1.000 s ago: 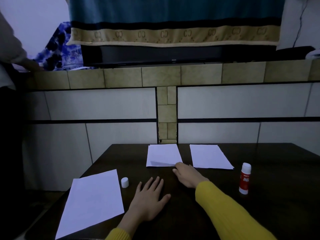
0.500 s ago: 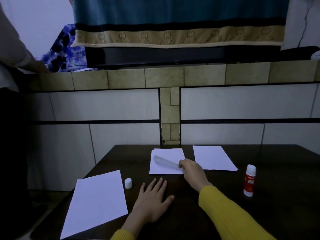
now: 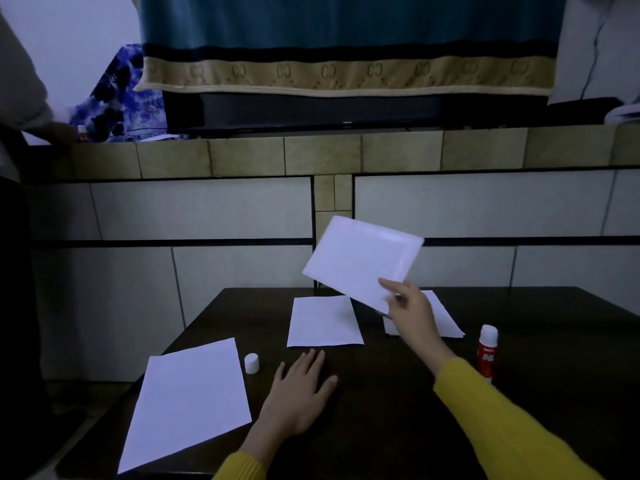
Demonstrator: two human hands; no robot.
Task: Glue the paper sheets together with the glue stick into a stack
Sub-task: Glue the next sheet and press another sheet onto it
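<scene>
Pinching a lifted sheet [image 3: 360, 261] by its lower right corner, the right hand [image 3: 410, 311] holds it tilted in the air above the table [image 3: 554, 393], thumb on the near face and fingers behind. The left hand [image 3: 301, 396] lies flat on the wood, palm down, fingers spread and gripping nothing.

Writing: the glue stick [image 3: 486, 353] carries a red label with white marks too small to read. It stands upright and uncapped at 3 o'clock from the right hand, near the table's right part. Its white cap [image 3: 251, 363] stands apart, at 10 o'clock from the left hand. The blanket [image 3: 346, 46] hanging above has a tan band with a repeated paired-C pattern. Small lettering on the dark bar beneath it cannot be read.

3 more sheets lie flat: a middle sheet [image 3: 323, 322] at 12 o'clock from the left hand, a right sheet [image 3: 446, 320] partly hidden behind the right hand, and a large sheet [image 3: 190, 400] at 9 o'clock, whose near left corner hangs past the table edge. The middle sheet and the right sheet are apart, with dark wood between them. Bare wood spreads around the left hand and to the right of the glue stick. The table's far edge meets a tiled wall [image 3: 207, 209].
</scene>
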